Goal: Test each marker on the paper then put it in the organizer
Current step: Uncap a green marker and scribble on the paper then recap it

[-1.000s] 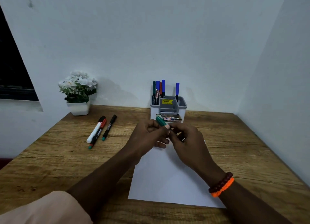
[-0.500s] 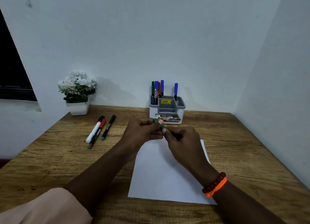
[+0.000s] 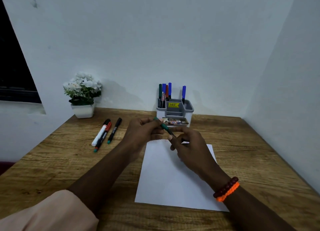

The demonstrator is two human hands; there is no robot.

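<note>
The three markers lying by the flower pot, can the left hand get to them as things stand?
Probably not yet. The left hand is closed on the green marker together with the right hand. The table between it and the three markers looks free.

Both forearms reach forward and meet mid-table. The left hand [image 3: 143,130] is curled closed, fingertips pinching. The right hand [image 3: 188,147] is curled closed too, bracelets at its wrist.

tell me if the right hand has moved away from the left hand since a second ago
Yes. The right hand has drawn back toward the person over the white paper sheet, away from the grey organizer; the left hand keeps the green marker cap.
</note>
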